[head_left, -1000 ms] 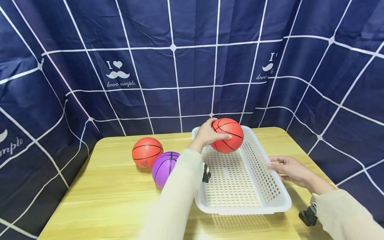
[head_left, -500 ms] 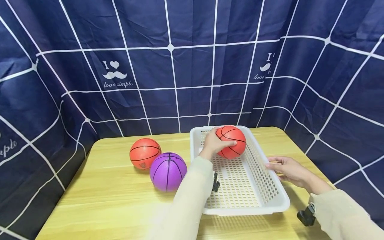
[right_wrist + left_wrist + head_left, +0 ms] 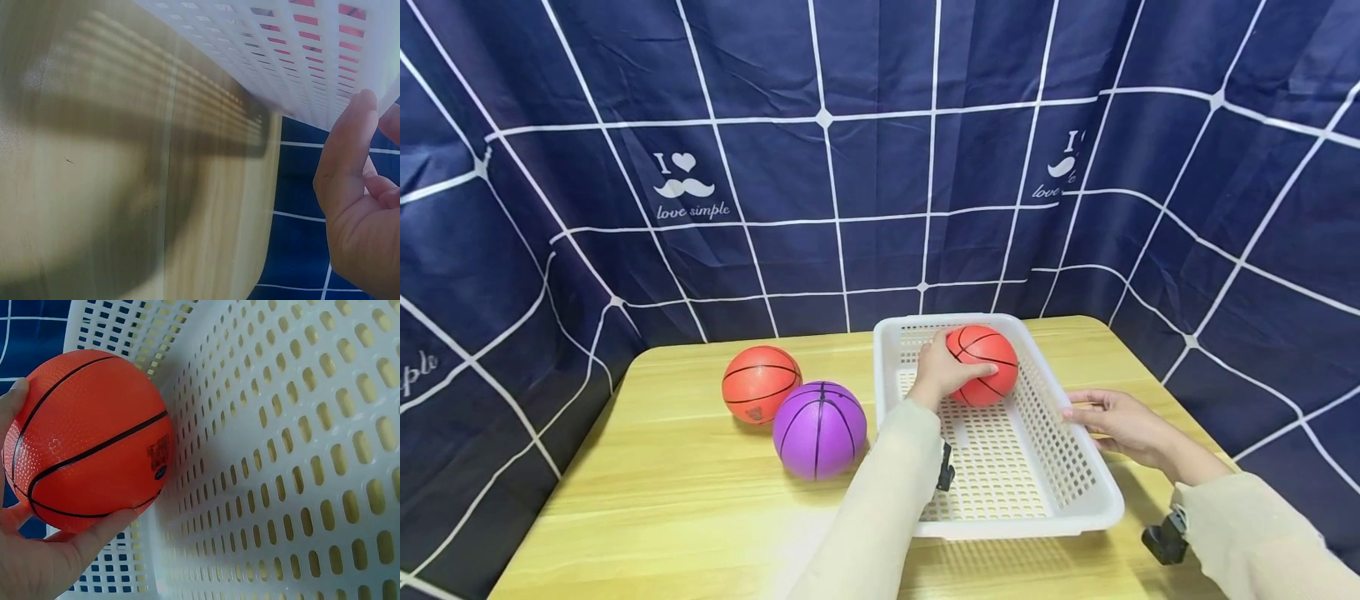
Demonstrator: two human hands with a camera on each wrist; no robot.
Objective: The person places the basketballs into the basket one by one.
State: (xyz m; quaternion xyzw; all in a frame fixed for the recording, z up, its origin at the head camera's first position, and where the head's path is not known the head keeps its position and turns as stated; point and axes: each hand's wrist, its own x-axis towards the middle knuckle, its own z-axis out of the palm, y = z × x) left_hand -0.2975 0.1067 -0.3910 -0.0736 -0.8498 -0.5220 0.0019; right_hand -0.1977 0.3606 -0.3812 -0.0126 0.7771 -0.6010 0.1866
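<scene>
In the head view my left hand [image 3: 946, 368] grips a red ball [image 3: 982, 365] inside the far part of a white perforated basket [image 3: 1022, 527]. The left wrist view shows thumb and fingers spread round that ball [image 3: 94, 437], close to the basket's wall [image 3: 262, 437]. At the basket's right rim my right hand [image 3: 1123, 425] holds on, thumb on the outer side; in the right wrist view the hand [image 3: 362, 200] pinches the basket's edge. Whether the ball touches the basket's floor, I cannot tell.
Left of the basket, a purple ball [image 3: 820, 430] and a second red ball [image 3: 762, 384] lie close together on the wooden table [image 3: 685, 500]. A dark blue curtain [image 3: 775, 167] with white lines stands behind the table and at both sides.
My left hand has carried the red ball down and a little to the right, deeper into the basket. The purple ball, partly covered by my sleeve before, now shows whole. My right hand stays at the rim.
</scene>
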